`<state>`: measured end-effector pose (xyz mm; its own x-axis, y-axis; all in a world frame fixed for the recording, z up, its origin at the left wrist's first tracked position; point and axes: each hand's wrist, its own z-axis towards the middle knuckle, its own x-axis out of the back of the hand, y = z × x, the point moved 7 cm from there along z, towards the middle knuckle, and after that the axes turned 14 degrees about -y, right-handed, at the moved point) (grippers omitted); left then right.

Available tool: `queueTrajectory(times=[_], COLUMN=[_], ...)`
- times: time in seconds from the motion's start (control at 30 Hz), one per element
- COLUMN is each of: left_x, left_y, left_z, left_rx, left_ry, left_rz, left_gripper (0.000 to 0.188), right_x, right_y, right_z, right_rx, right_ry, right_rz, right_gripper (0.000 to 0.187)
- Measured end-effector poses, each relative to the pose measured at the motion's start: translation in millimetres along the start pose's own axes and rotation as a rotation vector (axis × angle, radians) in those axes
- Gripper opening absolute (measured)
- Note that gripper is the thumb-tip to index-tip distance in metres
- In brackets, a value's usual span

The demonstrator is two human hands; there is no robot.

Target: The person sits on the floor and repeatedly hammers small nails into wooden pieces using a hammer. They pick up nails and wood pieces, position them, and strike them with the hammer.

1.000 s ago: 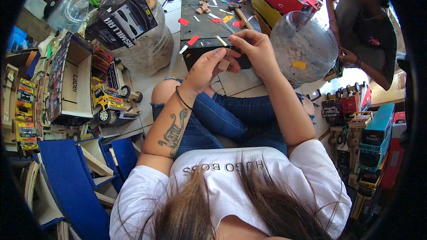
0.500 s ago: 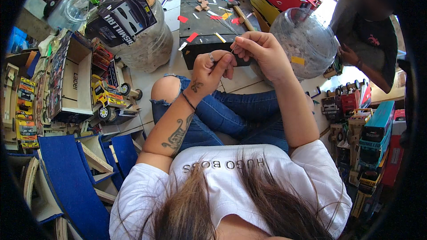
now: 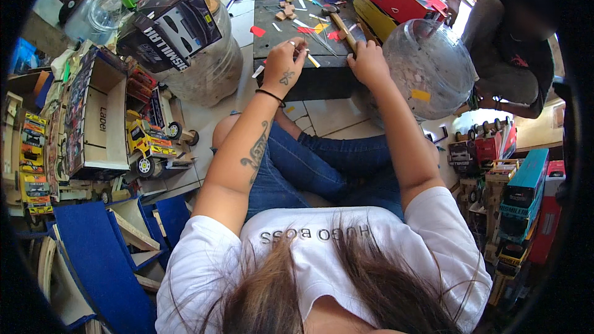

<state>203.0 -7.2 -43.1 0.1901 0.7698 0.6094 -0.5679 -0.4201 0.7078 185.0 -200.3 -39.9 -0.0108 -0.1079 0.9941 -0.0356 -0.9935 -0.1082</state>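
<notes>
My left hand [image 3: 286,69] is raised over the near left part of a dark box [image 3: 272,42], its fingers pinched together. A tiny pale bit shows at the fingertips, too small to name. My right hand [image 3: 371,65] has its fingers round the near end of a hammer's wooden handle [image 3: 344,29]. The hammer still lies on the box top, its dark head pointing away from me. Around it lie several thin wires [image 3: 320,39], small wooden blocks [image 3: 286,11] and scraps of red [image 3: 257,31], white and yellow material.
Large clear plastic jars stand left [image 3: 213,68] and right [image 3: 427,74] of the box. Wooden toy trucks [image 3: 148,142] crowd my left, above blue panels [image 3: 99,253]. More toy trucks [image 3: 520,191] stand on my right. Another person [image 3: 510,68] sits at the far right.
My hands have parted from their pinch together over the box's near edge. The right one has reached forward onto the hammer handle; the left has shifted forward and slightly left.
</notes>
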Motion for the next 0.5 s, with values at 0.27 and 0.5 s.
queueTrajectory(times=[0.27, 0.5], left_x=[-8, -14], left_y=[-1, 1], left_z=[-3, -4], left_rx=[-0.086, -0.125], left_ry=[0.151, 0.197], left_rz=[0.204, 0.316], left_gripper=[0.016, 0.017], right_x=[-8, 32], right_y=[21, 0], right_z=[13, -89], right_rx=[-0.059, 0.043], right_ry=[0.009, -0.144], right_rz=[0.32, 0.875], right_gripper=[0.034, 0.04])
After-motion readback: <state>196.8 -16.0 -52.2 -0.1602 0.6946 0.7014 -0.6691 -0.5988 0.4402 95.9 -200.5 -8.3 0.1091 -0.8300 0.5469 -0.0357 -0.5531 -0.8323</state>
